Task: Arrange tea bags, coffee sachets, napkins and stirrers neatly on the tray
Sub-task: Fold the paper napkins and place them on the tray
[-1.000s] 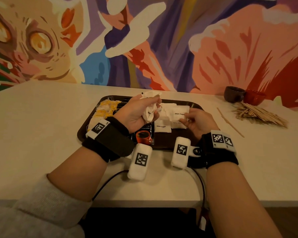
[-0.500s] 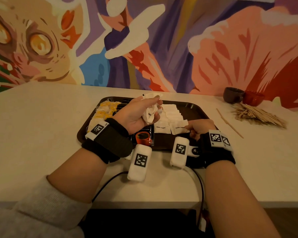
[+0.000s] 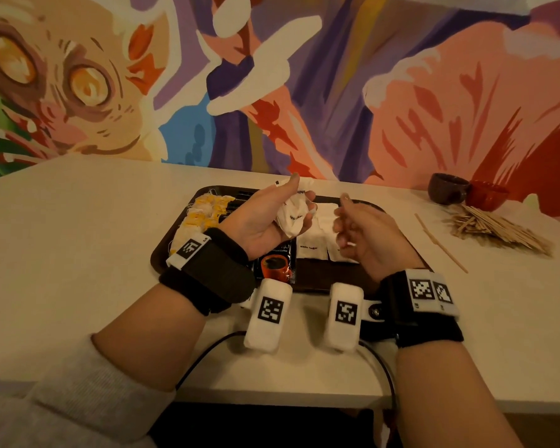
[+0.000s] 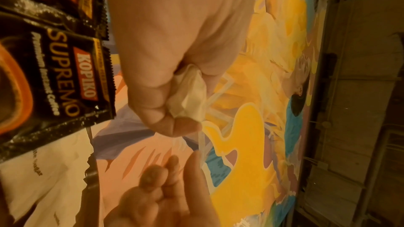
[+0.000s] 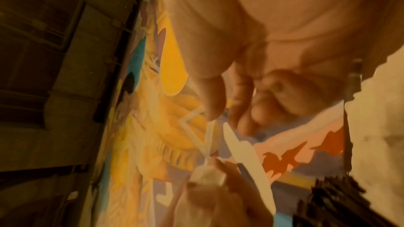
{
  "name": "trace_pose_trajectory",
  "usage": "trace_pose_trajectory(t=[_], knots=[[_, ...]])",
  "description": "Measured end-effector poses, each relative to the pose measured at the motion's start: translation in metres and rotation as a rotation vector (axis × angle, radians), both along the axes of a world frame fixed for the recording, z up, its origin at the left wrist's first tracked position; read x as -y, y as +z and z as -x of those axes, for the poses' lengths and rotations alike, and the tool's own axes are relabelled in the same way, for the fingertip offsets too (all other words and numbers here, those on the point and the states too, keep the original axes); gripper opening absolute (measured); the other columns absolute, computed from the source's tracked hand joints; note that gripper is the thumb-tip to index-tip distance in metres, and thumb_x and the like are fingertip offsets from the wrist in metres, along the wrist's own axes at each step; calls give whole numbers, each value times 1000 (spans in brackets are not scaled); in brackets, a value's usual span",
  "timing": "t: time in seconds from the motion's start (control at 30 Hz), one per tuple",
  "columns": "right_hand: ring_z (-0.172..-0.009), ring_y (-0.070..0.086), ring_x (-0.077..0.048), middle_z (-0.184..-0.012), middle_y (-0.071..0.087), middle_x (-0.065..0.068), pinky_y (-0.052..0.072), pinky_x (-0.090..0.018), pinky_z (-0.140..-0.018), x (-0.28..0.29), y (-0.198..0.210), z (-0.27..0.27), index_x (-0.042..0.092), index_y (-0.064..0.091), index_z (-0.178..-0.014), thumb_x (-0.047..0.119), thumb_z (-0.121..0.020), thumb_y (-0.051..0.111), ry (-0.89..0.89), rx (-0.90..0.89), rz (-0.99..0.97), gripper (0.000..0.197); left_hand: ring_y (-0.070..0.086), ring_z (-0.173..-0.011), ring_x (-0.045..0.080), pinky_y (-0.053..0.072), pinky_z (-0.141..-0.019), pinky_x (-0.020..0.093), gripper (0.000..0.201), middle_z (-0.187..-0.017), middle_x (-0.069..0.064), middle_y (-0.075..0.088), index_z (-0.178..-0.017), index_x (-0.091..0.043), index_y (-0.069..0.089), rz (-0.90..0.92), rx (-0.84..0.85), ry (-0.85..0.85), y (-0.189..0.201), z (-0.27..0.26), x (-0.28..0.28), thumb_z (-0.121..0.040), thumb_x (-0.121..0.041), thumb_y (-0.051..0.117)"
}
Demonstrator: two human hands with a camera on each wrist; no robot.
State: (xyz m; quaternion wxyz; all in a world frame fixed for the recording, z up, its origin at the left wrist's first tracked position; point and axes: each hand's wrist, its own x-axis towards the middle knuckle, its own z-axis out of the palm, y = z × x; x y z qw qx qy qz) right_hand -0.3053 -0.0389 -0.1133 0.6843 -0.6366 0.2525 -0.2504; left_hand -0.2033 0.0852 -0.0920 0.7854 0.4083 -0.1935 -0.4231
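Note:
My left hand (image 3: 301,195) is raised palm-up over the dark tray (image 3: 157,253) and grips a crumpled bunch of white sugar sachets (image 3: 291,218); the left wrist view shows the bunch (image 4: 190,92) squeezed in the fist. My right hand (image 3: 343,221) hovers just right of it with loosely curled fingers, index raised, holding nothing. On the tray lie yellow-tagged tea bags (image 3: 204,211) at the left, black coffee sachets (image 3: 275,263) in the middle and a row of white sugar sachets (image 3: 311,250) partly hidden under my hands.
A pile of wooden stirrers (image 3: 495,227) lies on the table to the right, with one loose stirrer (image 3: 440,242) nearer the tray. A brown cup (image 3: 446,189) and a red cup (image 3: 487,195) stand by the painted wall behind them.
My right hand set a white sachet down in the tray's row, then rose empty toward my left hand. The left hand has kept its bunch, lifting slightly.

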Motion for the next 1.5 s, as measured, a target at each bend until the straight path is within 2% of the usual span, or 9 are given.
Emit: trace_pose_trajectory(t=[0.2, 0.4, 0.67, 0.9, 1.0, 1.07, 1.2, 1.37, 1.5], knots=[[-42, 48, -11, -67, 65, -5, 32, -18, -39, -25, 3, 1, 11, 62, -82, 50, -74, 53, 359, -58, 96, 41, 63, -68, 11, 55, -62, 26, 19, -83, 4, 64, -115, -7, 52, 87, 87, 12, -4, -1, -1, -98, -6, 46], [-49, 55, -14, -73, 66, -9, 42, -19, -42, -27, 3, -3, 7, 60, -76, 4, -86, 60, 202, 40, 101, 11, 62, -85, 17, 54, -79, 34, 37, -92, 7, 62, -133, -3, 45, 118, 139, 57, -3, 0, 0, -96, 3, 44], [-59, 65, -13, -69, 69, -4, 53, -22, -52, -21, 1, -5, 9, 59, -75, -5, -84, 57, 34, 202, 52, 17, 61, -102, 27, 52, -84, 37, 37, -119, 19, 61, -131, -2, 47, 39, 178, 119, -2, -1, -1, -95, 6, 44], [-75, 69, -12, -83, 70, 0, 58, -28, -66, -13, -1, -4, 13, 64, -92, -6, -87, 56, 8, 356, -18, 21, 66, -79, 17, 55, -55, 25, 52, -113, 14, 62, -143, -6, 32, -70, 207, 154, -4, -2, -1, -95, -6, 52], [-76, 70, -12, -78, 71, 2, 58, -28, -66, -14, -1, -5, 13, 61, -99, -7, -85, 57, 32, 384, -12, 24, 56, -82, 16, 45, -51, 20, 37, -117, 16, 59, -126, -9, 49, -148, 300, 95, -3, -1, -2, -93, -22, 59], [-74, 70, -11, -79, 70, 0, 56, -23, -61, -15, 0, -5, 11, 60, -101, -7, -84, 58, 54, 406, -8, 25, 52, -85, 18, 42, -51, 18, 20, -105, 14, 59, -108, -12, 55, -147, 359, 46, -2, 2, -3, -89, -16, 63], [-72, 69, -11, -78, 71, -1, 55, -22, -59, -13, 0, -5, 10, 61, -100, -3, -87, 56, 49, 422, -82, 19, 61, -73, 17, 46, -50, 19, 28, -87, 9, 65, -102, -9, 56, -146, 388, 48, -4, 0, -3, -83, 12, 59], [-72, 63, -12, -85, 68, -4, 52, -22, -57, -10, -1, -2, 9, 63, -102, 32, -75, 63, 110, 283, -163, 35, 58, -82, 29, 47, -50, 21, 25, -86, 12, 65, -99, -7, 55, -153, 384, 120, -3, -2, -3, -83, 12, 59], [-65, 57, -9, -76, 67, -1, 46, -19, -54, -7, -4, -2, 8, 65, -95, 10, -84, 64, 59, 194, -60, 11, 54, -79, 28, 45, -46, 21, 22, -87, 14, 63, -100, -6, 55, -169, 377, 107, -4, -1, -3, -85, 10, 58]])
